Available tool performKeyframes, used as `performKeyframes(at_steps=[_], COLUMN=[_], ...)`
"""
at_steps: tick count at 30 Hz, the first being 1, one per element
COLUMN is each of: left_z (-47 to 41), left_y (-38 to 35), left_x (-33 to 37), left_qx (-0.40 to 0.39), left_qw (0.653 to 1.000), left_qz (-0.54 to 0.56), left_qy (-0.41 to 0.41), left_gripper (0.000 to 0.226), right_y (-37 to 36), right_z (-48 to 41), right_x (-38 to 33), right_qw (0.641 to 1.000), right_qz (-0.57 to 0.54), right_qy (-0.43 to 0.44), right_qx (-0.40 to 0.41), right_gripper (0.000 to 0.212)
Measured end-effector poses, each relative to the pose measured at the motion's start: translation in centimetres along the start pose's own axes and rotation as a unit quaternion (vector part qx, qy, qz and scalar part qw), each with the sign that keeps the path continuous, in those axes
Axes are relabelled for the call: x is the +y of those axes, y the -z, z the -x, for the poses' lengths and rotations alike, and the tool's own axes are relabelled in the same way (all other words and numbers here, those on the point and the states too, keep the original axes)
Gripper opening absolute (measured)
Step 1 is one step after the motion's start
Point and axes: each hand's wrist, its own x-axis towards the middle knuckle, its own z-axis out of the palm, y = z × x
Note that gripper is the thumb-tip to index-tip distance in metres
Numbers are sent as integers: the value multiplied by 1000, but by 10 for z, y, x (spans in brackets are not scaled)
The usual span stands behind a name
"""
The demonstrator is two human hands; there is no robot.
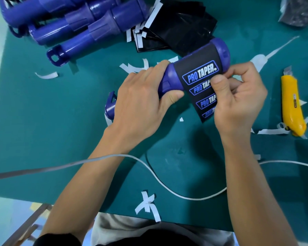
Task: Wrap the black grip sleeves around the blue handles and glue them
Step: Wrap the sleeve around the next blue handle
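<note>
Your left hand (139,96) grips the blue handle (169,75) above the green mat (60,121), fingers curled round it. Your right hand (238,96) pinches the black grip sleeve (201,80), half-wrapped on the handle, loose end hanging. Spare handles (75,23) piled far left; yellow knife (292,107) at right.

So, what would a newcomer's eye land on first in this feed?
The black grip sleeve printed PRO TAPER, partly wrapped on the blue handle at centre; the left hand grips the handle, the right hand pinches the sleeve. Then the pile of blue handles top left and the yellow utility knife at the right.
</note>
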Motion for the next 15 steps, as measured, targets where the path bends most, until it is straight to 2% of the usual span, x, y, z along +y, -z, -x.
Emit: performKeyframes(at_steps=[5,9,12,15], left_z=[6,8,6,8], left_y=[13,25,29,19], left_x=[5,0,-2,3], left_qx=[-59,-130,-219,-300], left_qw=[998,985,940,861], left_qz=[-16,104,257,405], left_qy=[18,35,48,63], left_gripper=[59,52,51,51], right_y=[3,6,6,4], right_z=[1,-1,-3,-10], right_x=[-7,-18,-25,-31], right_qw=[999,995,990,990], right_qz=[-26,-102,-139,-127], right_qy=[18,14,-11,-40], right_qx=[42,-3,-34,-35], right_gripper=[33,31,24,14])
